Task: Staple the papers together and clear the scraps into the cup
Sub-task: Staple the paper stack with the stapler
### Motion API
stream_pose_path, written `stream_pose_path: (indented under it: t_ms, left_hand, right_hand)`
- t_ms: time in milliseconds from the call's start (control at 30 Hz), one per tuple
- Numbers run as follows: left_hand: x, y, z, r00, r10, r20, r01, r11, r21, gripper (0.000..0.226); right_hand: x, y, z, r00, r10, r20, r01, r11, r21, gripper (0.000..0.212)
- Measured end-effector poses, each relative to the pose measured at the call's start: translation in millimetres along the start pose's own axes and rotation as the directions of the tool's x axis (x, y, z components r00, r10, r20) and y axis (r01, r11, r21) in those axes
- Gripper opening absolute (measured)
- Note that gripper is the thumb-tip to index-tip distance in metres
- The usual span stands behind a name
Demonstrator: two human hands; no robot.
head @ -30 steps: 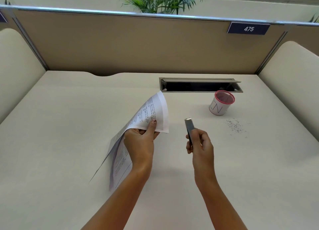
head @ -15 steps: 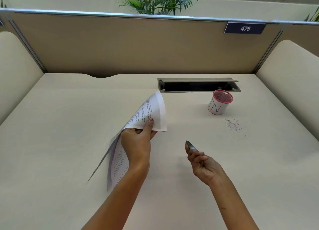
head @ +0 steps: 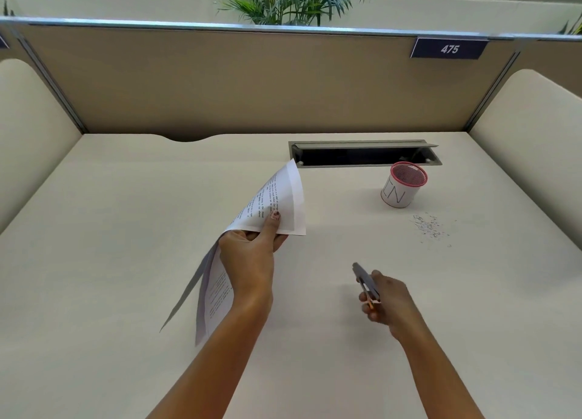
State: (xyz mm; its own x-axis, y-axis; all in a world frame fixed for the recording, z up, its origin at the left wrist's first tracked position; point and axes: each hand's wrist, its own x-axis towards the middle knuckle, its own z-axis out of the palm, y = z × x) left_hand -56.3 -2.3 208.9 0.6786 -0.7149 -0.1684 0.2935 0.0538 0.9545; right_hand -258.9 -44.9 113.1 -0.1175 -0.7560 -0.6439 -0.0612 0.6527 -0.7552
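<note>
My left hand (head: pixel 248 261) holds a few printed papers (head: pixel 277 201) lifted off the desk, thumb pressed on the top sheet near its corner; the sheets curl and hang down past my wrist. My right hand (head: pixel 389 302) grips a small grey stapler (head: pixel 365 278), low over the desk and pointing up and left. A white cup (head: pixel 401 187) with a pink mesh rim stands at the back right. Just in front of it lies a scatter of tiny paper scraps (head: pixel 431 228) on the desk.
The beige desk (head: pixel 126 229) is boxed in by a tan partition at the back and padded side panels. An open cable slot (head: pixel 362 154) sits behind the cup. A plant stands beyond the partition.
My right hand has dropped from upright at chest level to low near the desk, tilting the stapler flatter. My left hand and the papers have stayed nearly still.
</note>
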Motion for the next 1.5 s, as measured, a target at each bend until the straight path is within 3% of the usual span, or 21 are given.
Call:
stream_pose_path:
  t_ms: [33, 100, 167, 233, 300, 333, 433, 500, 567, 733, 867, 933, 1000, 1100, 1200, 1300, 1400, 1500]
  left_hand:
    - [0, 0, 0, 1.0, 0.002, 0.004, -0.002, 1.0, -0.002, 0.004]
    - [-1, 1, 0, 1.0, 0.001, 0.009, -0.001, 1.0, -0.002, 0.005]
    - [-2, 1, 0, 1.0, -0.006, 0.007, 0.006, 1.0, 0.004, 0.003]
    - [-3, 2, 0, 1.0, -0.01, 0.002, 0.01, 1.0, 0.003, 0.007]
    - [-4, 3, -1, 1.0, -0.01, 0.001, 0.01, 1.0, 0.001, 0.011]
    - [-4, 4, -1, 1.0, -0.01, 0.0, 0.01, 1.0, 0.003, 0.012]
    - [-4, 7, -2, 1.0, -0.026, 0.002, 0.026, 1.0, -0.014, 0.009]
    - [-5, 11, -2, 0.999, -0.042, 0.018, 0.043, 0.998, -0.038, 0.005]
    - [-7, 17, -1, 0.997, -0.055, 0.051, 0.057, 0.997, -0.058, 0.004]
    - [-14, 38, 3, 0.972, -0.128, 0.195, 0.157, 0.978, -0.138, 0.011]
    - [-17, 53, 1, 0.914, -0.199, 0.354, 0.26, 0.956, -0.135, 0.012]
    - [-17, 59, -1, 0.877, -0.227, 0.424, 0.305, 0.944, -0.124, 0.01]
    - [-17, 64, -3, 0.847, -0.247, 0.472, 0.341, 0.932, -0.125, 0.01]
    - [-12, 70, -8, 0.824, -0.27, 0.498, 0.386, 0.911, -0.145, 0.021]
    - [-5, 73, -14, 0.804, -0.352, 0.48, 0.484, 0.855, -0.184, 0.024]
    - [5, 75, -23, 0.784, -0.399, 0.475, 0.547, 0.806, -0.227, 0.022]
    - [16, 71, -36, 0.846, -0.349, 0.402, 0.44, 0.884, -0.159, 0.014]
    - [27, 50, -45, 0.988, -0.066, 0.14, 0.065, 0.998, 0.009, 0.039]
  right_hand:
    - [2, 6, 0, 0.984, -0.151, -0.097, 0.115, 0.944, -0.31, 0.032]
    - [6, 16, 0, 0.905, -0.396, -0.153, 0.172, 0.673, -0.72, 0.029]
    - [11, 24, -1, 0.861, -0.488, -0.145, 0.175, 0.551, -0.816, 0.029]
    - [15, 28, -2, 0.837, -0.53, -0.134, 0.204, 0.531, -0.823, 0.028]
    - [17, 30, -5, 0.802, -0.572, -0.169, 0.251, 0.58, -0.775, 0.028]
    - [18, 29, -6, 0.796, -0.567, -0.214, 0.281, 0.658, -0.699, 0.028]
    - [18, 19, -11, 0.896, -0.342, -0.284, 0.289, 0.934, -0.212, 0.033]
    - [15, 11, -13, 0.956, -0.234, -0.179, 0.25, 0.966, 0.072, 0.035]
    - [13, 3, -12, 0.971, -0.222, -0.086, 0.234, 0.953, 0.193, 0.036]
    - [0, -8, 7, 0.913, -0.404, 0.064, 0.382, 0.899, 0.214, 0.023]
    - [-14, -21, 29, 0.826, -0.563, -0.026, 0.557, 0.809, 0.189, 0.026]
    - [-16, -30, 37, 0.781, -0.621, -0.068, 0.623, 0.764, 0.168, 0.009]
    - [-15, -39, 42, 0.721, -0.691, -0.052, 0.692, 0.717, 0.077, 0.024]
    - [-16, -56, 44, 0.69, -0.723, 0.038, 0.718, 0.69, 0.097, 0.045]
    - [-18, -70, 45, 0.703, -0.698, 0.137, 0.681, 0.716, 0.154, 0.034]
    - [-20, -78, 46, 0.7, -0.699, 0.146, 0.684, 0.715, 0.144, 0.022]
    - [-24, -82, 47, 0.701, -0.705, 0.103, 0.691, 0.708, 0.143, 0.025]
    - [-27, -83, 46, 0.709, -0.701, 0.074, 0.69, 0.712, 0.132, 0.025]
